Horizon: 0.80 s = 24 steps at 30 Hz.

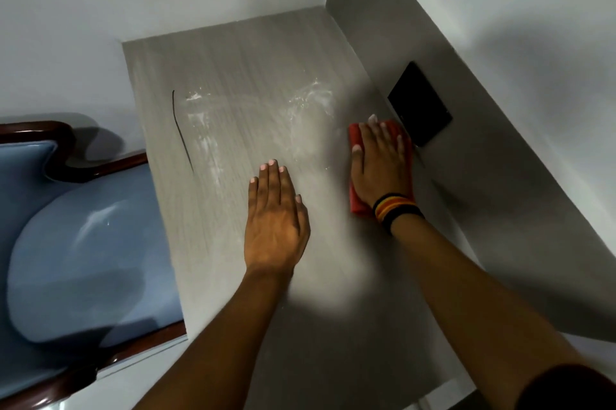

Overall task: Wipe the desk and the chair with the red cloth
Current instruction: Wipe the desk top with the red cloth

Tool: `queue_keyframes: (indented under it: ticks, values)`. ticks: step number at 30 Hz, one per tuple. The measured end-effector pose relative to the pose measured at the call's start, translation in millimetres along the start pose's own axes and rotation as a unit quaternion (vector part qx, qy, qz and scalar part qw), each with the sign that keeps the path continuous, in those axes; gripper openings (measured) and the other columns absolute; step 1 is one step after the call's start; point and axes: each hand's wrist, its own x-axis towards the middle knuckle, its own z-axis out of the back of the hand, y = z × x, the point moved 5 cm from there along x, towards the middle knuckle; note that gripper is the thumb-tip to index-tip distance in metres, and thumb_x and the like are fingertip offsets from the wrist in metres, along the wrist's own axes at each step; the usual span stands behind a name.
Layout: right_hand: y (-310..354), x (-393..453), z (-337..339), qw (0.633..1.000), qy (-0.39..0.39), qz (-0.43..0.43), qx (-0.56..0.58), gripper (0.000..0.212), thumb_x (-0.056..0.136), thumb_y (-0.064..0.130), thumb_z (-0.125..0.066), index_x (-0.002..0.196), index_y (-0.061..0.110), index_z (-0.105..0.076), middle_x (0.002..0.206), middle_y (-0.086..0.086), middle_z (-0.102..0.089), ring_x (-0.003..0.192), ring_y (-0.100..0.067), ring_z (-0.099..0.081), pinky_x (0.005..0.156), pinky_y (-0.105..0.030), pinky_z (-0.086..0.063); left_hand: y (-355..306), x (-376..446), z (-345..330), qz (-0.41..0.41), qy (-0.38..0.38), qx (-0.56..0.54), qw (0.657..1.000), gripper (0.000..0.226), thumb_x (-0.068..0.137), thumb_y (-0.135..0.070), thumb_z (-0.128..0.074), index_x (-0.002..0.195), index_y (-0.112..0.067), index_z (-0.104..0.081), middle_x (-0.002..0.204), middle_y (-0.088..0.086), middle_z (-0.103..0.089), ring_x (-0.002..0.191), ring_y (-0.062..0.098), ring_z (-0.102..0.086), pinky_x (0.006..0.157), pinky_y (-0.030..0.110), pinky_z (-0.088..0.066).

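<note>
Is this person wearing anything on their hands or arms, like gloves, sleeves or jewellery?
No gloves: both hands are bare. The left hand and its forearm carry nothing at all. The right hand has a stack of thin bands around the wrist, in black, yellow, orange and red. Both forearms are uncovered; at the bottom right corner a dark sleeve begins on the right arm. The fingernails look short and unpainted.

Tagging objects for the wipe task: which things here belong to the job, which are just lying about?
Job:
red cloth, under the right hand
desk, white powdery smears on it
blue chair
left hand, flat on the desk

Lying about:
black panel on the side wall
thin dark strand on the desk
</note>
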Motion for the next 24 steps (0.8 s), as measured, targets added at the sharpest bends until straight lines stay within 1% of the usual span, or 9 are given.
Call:
queue_keyframes:
  ticks: [3,6,11,13,15,17,20,22,24]
  values:
    - [-1,-31,-1,1.0,-0.007,0.001,0.007,0.061,0.106,0.039,-0.024,0.164,0.021,-0.02,0.174,-0.001,-0.011,0.161,-0.02,-0.011,0.131,-0.047,-0.005,-1,0,2,0.001,0.012,-0.006,1.0,0.064,0.113,-0.036,-0.02,0.17,-0.007,-0.01,0.18,0.012,-0.006,0.168,0.025,0.0,0.138,0.044,-0.006]
    - [-1,-61,-11,1.0,-0.008,0.024,-0.008,0.063,0.104,0.043,-0.019,0.164,0.023,-0.019,0.174,0.0,-0.012,0.161,-0.02,-0.012,0.131,-0.051,-0.009,0,2,-1,0.002,0.006,-0.003,1.0,0.064,0.113,-0.036,-0.02,0.17,-0.007,-0.011,0.18,0.013,-0.006,0.168,0.025,0.0,0.138,0.045,-0.008]
    - [11,12,-8,0.999,-0.009,0.033,-0.015,0.064,0.103,0.042,-0.022,0.163,0.02,-0.02,0.174,-0.004,-0.013,0.161,-0.023,-0.012,0.13,-0.053,-0.009,0,2,-4,-0.001,-0.004,-0.005,1.0,0.063,0.112,-0.031,-0.024,0.169,-0.005,-0.015,0.179,0.015,-0.01,0.168,0.027,-0.004,0.138,0.046,-0.009]
    - [32,63,-3,1.0,-0.016,0.015,-0.009,0.062,0.104,0.037,-0.028,0.163,0.017,-0.023,0.173,-0.008,-0.017,0.16,-0.026,-0.014,0.13,-0.053,-0.008,-1,2,-4,-0.002,-0.012,-0.004,1.0,0.063,0.112,-0.03,-0.026,0.168,-0.004,-0.018,0.178,0.016,-0.013,0.168,0.028,-0.007,0.138,0.046,-0.011]
    - [66,89,-4,0.999,-0.019,0.033,0.001,0.061,0.102,0.035,-0.033,0.161,0.019,-0.028,0.171,-0.009,-0.023,0.159,-0.028,-0.017,0.129,-0.053,-0.01,0,2,-6,-0.002,-0.019,0.002,1.0,0.063,0.112,-0.03,-0.027,0.168,-0.005,-0.019,0.178,0.015,-0.014,0.168,0.027,-0.008,0.138,0.047,-0.012]
    - [90,71,-10,0.995,-0.01,0.102,0.005,0.061,0.101,0.036,-0.032,0.16,0.023,-0.031,0.171,-0.005,-0.026,0.158,-0.025,-0.02,0.129,-0.052,-0.012,0,2,-7,0.0,-0.01,0.003,1.0,0.063,0.112,-0.031,-0.027,0.169,-0.005,-0.019,0.178,0.015,-0.014,0.168,0.026,-0.007,0.138,0.046,-0.012]
    - [77,14,-18,0.982,-0.003,0.191,-0.003,0.058,0.103,0.039,-0.025,0.16,0.027,-0.031,0.171,0.002,-0.025,0.158,-0.02,-0.022,0.129,-0.049,-0.016,0,0,-3,0.0,-0.001,0.0,1.0,0.063,0.113,-0.032,-0.027,0.169,-0.006,-0.016,0.179,0.013,-0.01,0.168,0.025,-0.004,0.138,0.045,-0.009]
    - [58,26,-14,0.98,0.008,0.198,-0.025,0.058,0.103,0.037,-0.022,0.16,0.028,-0.029,0.172,0.002,-0.023,0.158,-0.02,-0.021,0.128,-0.049,-0.017,-1,1,0,-0.005,-0.004,-0.007,1.0,0.063,0.113,-0.031,-0.026,0.169,-0.006,-0.015,0.179,0.013,-0.01,0.168,0.025,-0.003,0.138,0.045,-0.008]
    - [54,72,-8,0.989,0.009,0.145,-0.028,0.059,0.103,0.035,-0.025,0.161,0.027,-0.027,0.172,-0.001,-0.021,0.159,-0.022,-0.019,0.128,-0.05,-0.015,0,1,-1,-0.003,-0.008,-0.014,1.0,0.062,0.112,-0.03,-0.027,0.169,-0.006,-0.017,0.179,0.013,-0.011,0.168,0.025,-0.005,0.138,0.045,-0.009]
